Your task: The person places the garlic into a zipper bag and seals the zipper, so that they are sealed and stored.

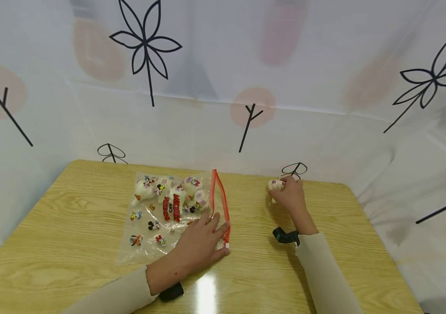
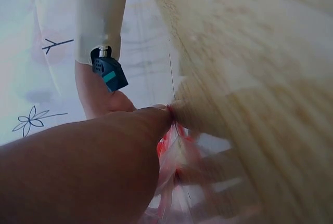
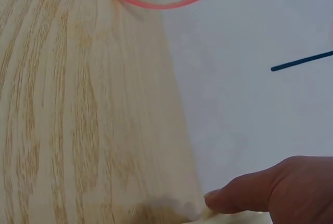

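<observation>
My left hand [image 1: 197, 244] lies over the right side of a clear zip bag [image 1: 144, 235] printed with cartoon characters and red lettering. Its fingers are spread, reaching the red zip edge [image 1: 223, 196] near a white slider [image 1: 227, 245]. Several cream, rounded pieces with purple marks [image 1: 177, 194] lie inside the bag's upper part. Farther right, near the back of the table, my right hand [image 1: 294, 198] grips a similar cream piece with purple marks [image 1: 274, 185]; the fingers cover part of it. The right wrist view shows the thumb [image 3: 239, 193], with that piece mostly out of frame.
Both hands work over a wooden table [image 1: 254, 261] with light grain. A pale patterned cloth [image 1: 207, 126] hangs behind its back edge and round the sides. Dark wrist devices [image 1: 285, 236] sit at both wrists.
</observation>
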A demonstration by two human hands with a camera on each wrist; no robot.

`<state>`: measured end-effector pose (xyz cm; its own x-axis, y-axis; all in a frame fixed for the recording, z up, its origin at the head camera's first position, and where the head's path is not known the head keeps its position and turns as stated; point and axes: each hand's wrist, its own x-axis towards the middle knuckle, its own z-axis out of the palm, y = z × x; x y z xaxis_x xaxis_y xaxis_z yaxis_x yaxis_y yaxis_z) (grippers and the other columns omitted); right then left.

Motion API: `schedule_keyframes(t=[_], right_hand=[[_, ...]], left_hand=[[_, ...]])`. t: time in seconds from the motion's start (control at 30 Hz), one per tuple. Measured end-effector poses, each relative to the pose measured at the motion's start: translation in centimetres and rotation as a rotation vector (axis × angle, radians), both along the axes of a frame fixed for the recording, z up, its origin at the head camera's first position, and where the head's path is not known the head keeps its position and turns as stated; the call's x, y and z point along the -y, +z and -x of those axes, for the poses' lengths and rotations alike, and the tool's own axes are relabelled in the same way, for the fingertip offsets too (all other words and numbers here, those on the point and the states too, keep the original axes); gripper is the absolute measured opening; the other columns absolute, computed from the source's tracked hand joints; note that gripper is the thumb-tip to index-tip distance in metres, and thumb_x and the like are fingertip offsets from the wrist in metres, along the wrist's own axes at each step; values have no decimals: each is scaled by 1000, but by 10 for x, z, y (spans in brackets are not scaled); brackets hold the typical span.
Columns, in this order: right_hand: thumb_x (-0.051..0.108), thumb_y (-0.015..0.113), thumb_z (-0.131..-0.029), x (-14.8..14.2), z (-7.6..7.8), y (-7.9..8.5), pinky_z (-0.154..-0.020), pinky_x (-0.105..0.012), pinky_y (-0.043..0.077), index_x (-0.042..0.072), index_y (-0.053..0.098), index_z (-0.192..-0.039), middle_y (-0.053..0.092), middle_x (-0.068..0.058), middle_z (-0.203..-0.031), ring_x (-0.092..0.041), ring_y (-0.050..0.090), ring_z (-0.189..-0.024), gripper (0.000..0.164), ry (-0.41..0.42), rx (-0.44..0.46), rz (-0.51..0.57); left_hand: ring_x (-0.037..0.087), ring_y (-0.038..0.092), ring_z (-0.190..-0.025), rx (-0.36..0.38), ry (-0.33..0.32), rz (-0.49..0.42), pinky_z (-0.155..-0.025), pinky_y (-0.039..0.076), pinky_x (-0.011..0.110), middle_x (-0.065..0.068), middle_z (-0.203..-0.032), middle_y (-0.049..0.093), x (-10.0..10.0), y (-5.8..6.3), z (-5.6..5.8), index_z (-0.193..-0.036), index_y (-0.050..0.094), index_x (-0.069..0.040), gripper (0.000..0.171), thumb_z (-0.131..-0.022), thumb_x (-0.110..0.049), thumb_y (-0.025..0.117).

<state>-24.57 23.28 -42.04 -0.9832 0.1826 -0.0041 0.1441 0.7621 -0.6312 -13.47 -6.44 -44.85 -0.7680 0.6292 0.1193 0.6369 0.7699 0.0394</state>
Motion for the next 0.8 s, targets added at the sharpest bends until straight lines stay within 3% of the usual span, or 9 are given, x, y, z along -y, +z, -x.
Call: schedule_keyframes(t=[0.23,0.57,0.8], right_hand=[[17,70,-91,-3,2,-6,-81,-51,55,-10,48,-148,60,-36,-130,-43,60,-103,67,43,-9,-30],[19,73,-94,0,1,-3,-77,-46,58,-7,46,-149,59,-35,-136,-42,65,-102,66,106,19,-27],[15,71,-92,5,0,2,-74,-40,56,-4,51,-147,62,-30,-130,-36,64,-97,62,174,11,-7]], left_hand=[[45,42,-149,-9,-4,-15,-106,54,52,17,-156,54,0,1,0,-154,59,-20,67,-102,-62,60],[44,41,-151,7,0,-15,-106,53,53,17,-157,53,1,2,1,-155,58,-20,68,-102,-63,59],[43,41,-151,1,-3,-5,-107,53,51,16,-157,53,1,1,1,-155,57,-20,69,-102,-63,59]])
